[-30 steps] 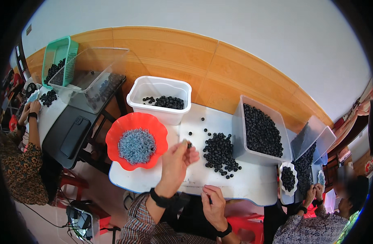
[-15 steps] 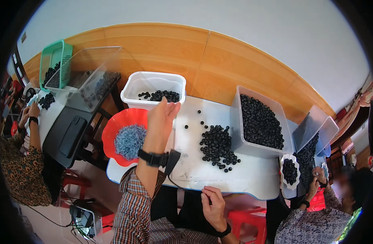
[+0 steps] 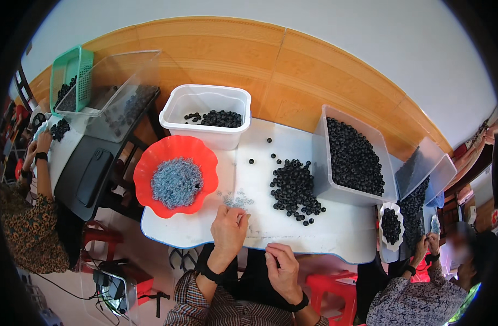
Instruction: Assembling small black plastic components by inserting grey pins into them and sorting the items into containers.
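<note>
My left hand (image 3: 229, 232) is over the front of the white table, fingers bent and pressed together; whatever they hold is hidden. Just beyond its fingertips lie small, clear bluish pieces (image 3: 239, 199). My right hand (image 3: 283, 270) rests at the table's front edge, thumb against curled fingers, with nothing I can make out between them. A red scalloped bowl (image 3: 210, 163) of bluish pieces (image 3: 176, 182) stands left of my left hand. To the right lies a loose pile of round black beads (image 3: 294, 187). Behind the bowl, a white tub (image 3: 205, 132) holds more black beads (image 3: 221, 118).
A clear bin (image 3: 344, 191) full of black beads stands at the table's right. Co-workers sit on both sides, one in a patterned sleeve (image 3: 39, 217) at left. A black phone (image 3: 92, 169) lies on a dark case. Red stools (image 3: 331, 296) stand below.
My left hand has come back from in front of the white tub to the table's front, beside my right hand. The fingers, loosely extended before, are now bent together. My right hand stays nearly in place.
</note>
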`<state>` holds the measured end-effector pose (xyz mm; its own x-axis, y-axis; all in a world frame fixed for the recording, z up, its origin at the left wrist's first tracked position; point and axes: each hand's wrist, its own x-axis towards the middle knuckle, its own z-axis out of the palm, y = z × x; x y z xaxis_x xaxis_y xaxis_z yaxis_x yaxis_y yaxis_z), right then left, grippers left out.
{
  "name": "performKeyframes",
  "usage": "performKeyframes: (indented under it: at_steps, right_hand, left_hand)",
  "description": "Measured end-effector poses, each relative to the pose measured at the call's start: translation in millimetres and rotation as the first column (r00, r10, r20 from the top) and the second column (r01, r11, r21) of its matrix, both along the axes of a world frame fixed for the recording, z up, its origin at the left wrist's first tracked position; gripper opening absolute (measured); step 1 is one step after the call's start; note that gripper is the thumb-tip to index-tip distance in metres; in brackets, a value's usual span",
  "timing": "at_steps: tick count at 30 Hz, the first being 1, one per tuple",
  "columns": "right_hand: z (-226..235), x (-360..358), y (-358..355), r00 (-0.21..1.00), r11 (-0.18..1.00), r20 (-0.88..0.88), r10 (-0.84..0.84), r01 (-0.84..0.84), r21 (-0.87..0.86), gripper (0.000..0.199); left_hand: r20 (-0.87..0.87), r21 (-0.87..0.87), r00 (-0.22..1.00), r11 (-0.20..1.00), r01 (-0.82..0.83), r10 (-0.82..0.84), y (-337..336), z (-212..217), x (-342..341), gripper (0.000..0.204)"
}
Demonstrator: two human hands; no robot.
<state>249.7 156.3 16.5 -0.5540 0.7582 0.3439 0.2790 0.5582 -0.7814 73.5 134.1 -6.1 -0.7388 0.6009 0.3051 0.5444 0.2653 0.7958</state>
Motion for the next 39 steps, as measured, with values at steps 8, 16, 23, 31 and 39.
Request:
performKeyframes:
  at_steps: [8, 16, 23, 31, 39]
  right_hand:
    - [-1.1, -0.2, -1.7, 1.000, 1.000, 0.008, -0.006, 0.006, 0.005, 0.014]
    - [-2.7, -4.7, 4.5, 1.000, 0.995, -0.025, -0.010, 0.013, 0.096, 0.017]
    - [-6.2, -3.1, 6.8, 0.978, 0.978, -0.195, -0.076, 0.035, -0.206, 0.020]
    - [-6.0, 6.4, 10.1, 0.952, 0.954, -0.280, -0.123, 0.036, -0.298, 0.020]
    - [-12.4, 23.7, 23.2, 0.953, 0.974, -0.270, -0.137, 0.079, -0.215, 0.014]
  left_hand:
    - [-0.175, -0.062, 0.985, 0.998, -0.013, 0.002, 7.1, -0.1, -0.7, 0.016]
    - [-0.272, 0.044, 0.962, 0.999, -0.019, 0.031, 5.2, 5.2, 4.6, 0.012]
    - [0.246, 0.218, 0.849, 0.880, 0.422, -0.468, -18.8, 15.5, 38.7, 0.011]
    - [0.391, 0.278, 0.706, 0.807, 0.521, -0.590, -10.7, 7.3, 50.7, 0.017]
    - [0.317, 0.259, 0.689, 0.758, 0.598, -0.652, 6.1, 6.0, 58.1, 0.015]
